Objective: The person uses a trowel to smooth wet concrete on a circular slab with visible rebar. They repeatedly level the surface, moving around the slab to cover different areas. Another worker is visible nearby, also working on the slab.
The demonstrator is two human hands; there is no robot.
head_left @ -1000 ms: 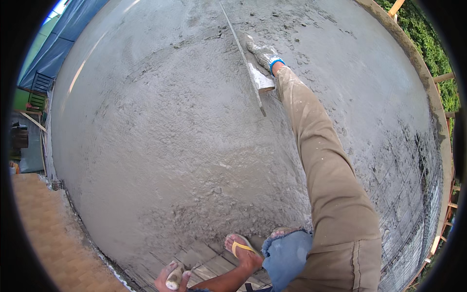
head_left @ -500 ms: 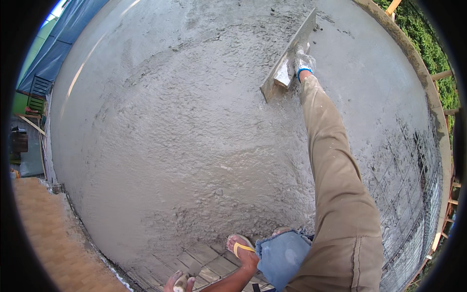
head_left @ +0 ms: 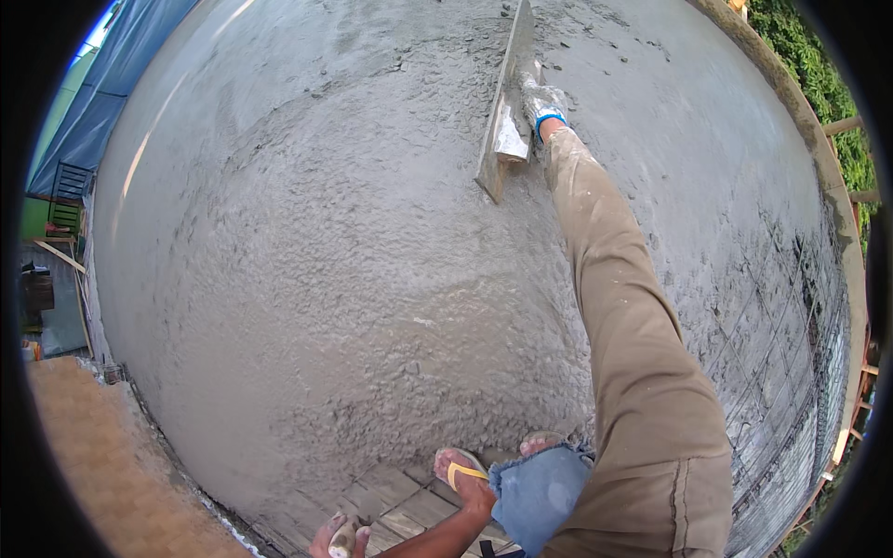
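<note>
My right hand (head_left: 545, 100), in a cement-smeared glove with a blue cuff, reaches far forward. Its fingers are closed around the handle of a long, flat concrete float (head_left: 500, 107). The float stands nearly lengthwise to my view, its blade on the wet grey concrete (head_left: 353, 242). At the bottom edge, my left hand (head_left: 326, 537) is closed around the rounded handle of a small trowel (head_left: 343, 538), whose greyish blade blurs into the background. Only part of this hand shows.
Bare steel mesh (head_left: 772, 372) shows at the right and under my sandalled foot (head_left: 459, 471). A curved form edge (head_left: 842, 214) bounds the slab, with greenery beyond. On the left are a blue tarp (head_left: 112, 93), a dark chair (head_left: 70, 195) and a brownish surface (head_left: 93, 456).
My right hand and the float have swept left and slightly farther away, and the float has turned more upright in view. My left hand has barely shifted.
</note>
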